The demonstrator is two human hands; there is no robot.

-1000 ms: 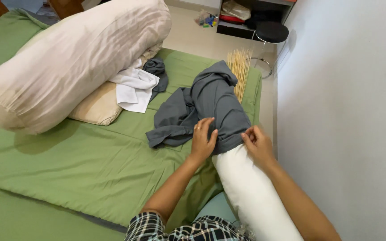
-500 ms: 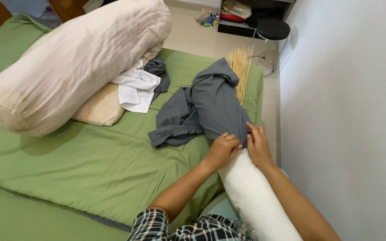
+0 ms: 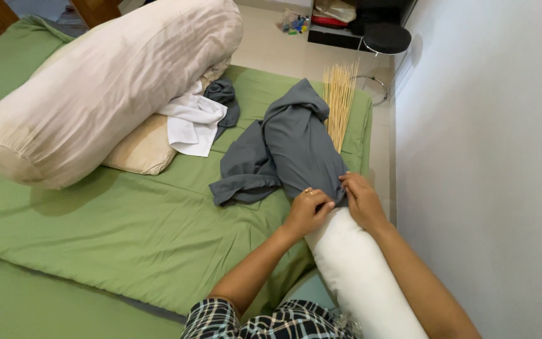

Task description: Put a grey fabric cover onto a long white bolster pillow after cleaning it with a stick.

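Left hand (image 3: pixel 307 212) and right hand (image 3: pixel 362 199), each grip pinched on grey cover (image 3: pixel 299 147) edge over white bolster (image 3: pixel 359 276), near right on green bed (image 3: pixel 127 220). Bolster's far end hidden inside cover, near end cut off.

Small multicoloured packets (image 3: pixel 294 24) on the floor left of the dark shelf (image 3: pixel 340 36); details blurred.

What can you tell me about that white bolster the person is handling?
The white bolster is a long, plump cylinder of smooth white fabric, lying on the green mattress beside the wall. Its far end sits inside the opening of a crumpled grey cover. The left hand and right hand grip the cover's edge at that end. Its near end runs out of view.
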